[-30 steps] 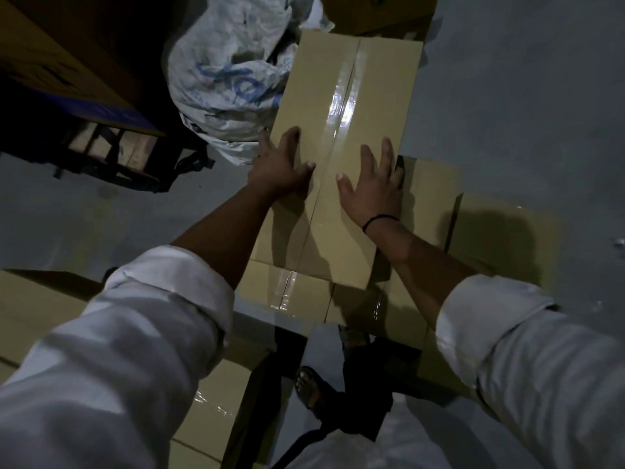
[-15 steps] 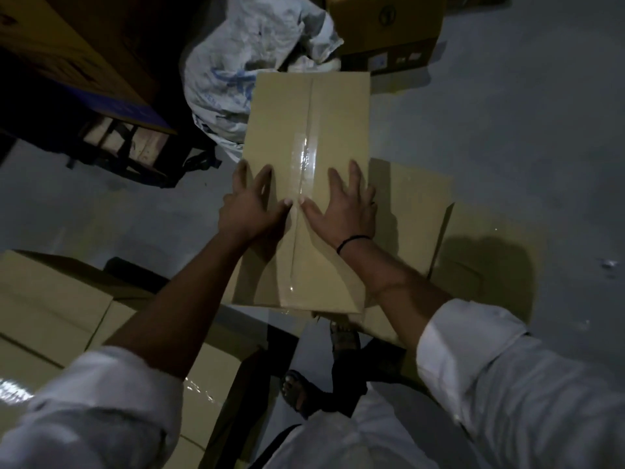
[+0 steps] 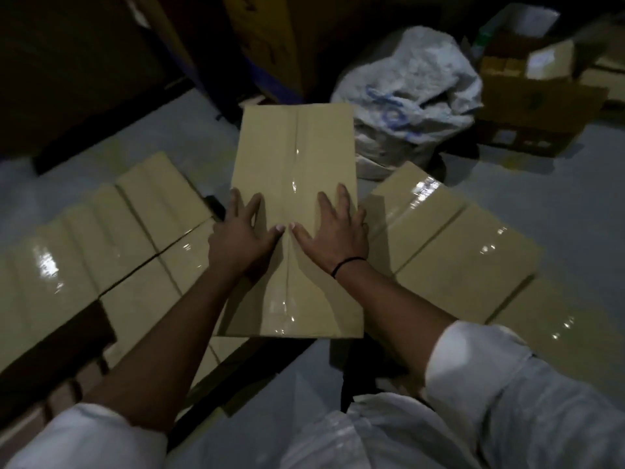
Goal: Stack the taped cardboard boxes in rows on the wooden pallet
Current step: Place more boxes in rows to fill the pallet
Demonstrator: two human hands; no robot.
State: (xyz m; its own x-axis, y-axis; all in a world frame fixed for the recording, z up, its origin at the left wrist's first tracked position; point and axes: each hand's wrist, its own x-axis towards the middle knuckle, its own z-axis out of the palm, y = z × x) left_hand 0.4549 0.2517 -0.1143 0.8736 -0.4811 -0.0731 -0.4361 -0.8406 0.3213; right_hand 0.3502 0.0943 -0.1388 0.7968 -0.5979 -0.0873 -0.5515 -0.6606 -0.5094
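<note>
A long taped cardboard box (image 3: pixel 294 157) lies lengthwise in front of me, with a shiny tape seam down its middle. My left hand (image 3: pixel 241 238) and my right hand (image 3: pixel 333 235) press flat on its top, fingers spread and thumbs nearly meeting at the seam. To the left, several taped boxes (image 3: pixel 135 204) sit in rows on the wooden pallet (image 3: pixel 61 397), whose slats show at the lower left. More taped boxes (image 3: pixel 466 252) lie to the right on the floor. What is under the held box is hidden.
A crumpled white sack (image 3: pixel 409 96) with blue print stands behind the box. An open brown carton (image 3: pixel 534 106) sits at the back right. Dark stacked cartons (image 3: pixel 263 38) fill the back left. Grey floor (image 3: pixel 558 184) shows at the right.
The view has swung left, bringing the rows on the pallet into sight. The box under my hands has shifted from above the right-hand boxes toward the middle. Both hands stay flat on it.
</note>
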